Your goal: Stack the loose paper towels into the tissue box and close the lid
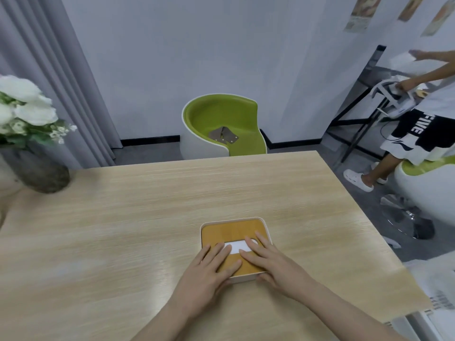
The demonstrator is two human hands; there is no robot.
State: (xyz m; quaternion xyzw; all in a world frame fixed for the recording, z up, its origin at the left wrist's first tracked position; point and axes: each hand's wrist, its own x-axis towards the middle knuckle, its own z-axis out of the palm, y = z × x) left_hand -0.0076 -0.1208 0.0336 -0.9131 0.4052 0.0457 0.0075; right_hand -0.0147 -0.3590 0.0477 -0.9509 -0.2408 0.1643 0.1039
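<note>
A person's left hand (213, 264) and right hand (267, 259) lie flat, fingers straight, on the wooden lid (229, 233) of a white tissue box (246, 279) that stands near the right part of the table's (123, 217) front edge. Both palms press on the lid's near half; neither hand grips anything. White paper towel (237, 246) shows through the slot in the lid, between the fingertips of the two hands.

The lid appears seated level inside the box's rim, and no loose towels are visible on the table, so the task looks all but finished: the stacking seems done and the closing is at its last press. What remains, by this view, is only to make sure the lid sits flush and lift the hands away.

A vase of white flowers (27, 114) stands at the table's far left corner; a green chair (221, 124) sits beyond the far edge.
</note>
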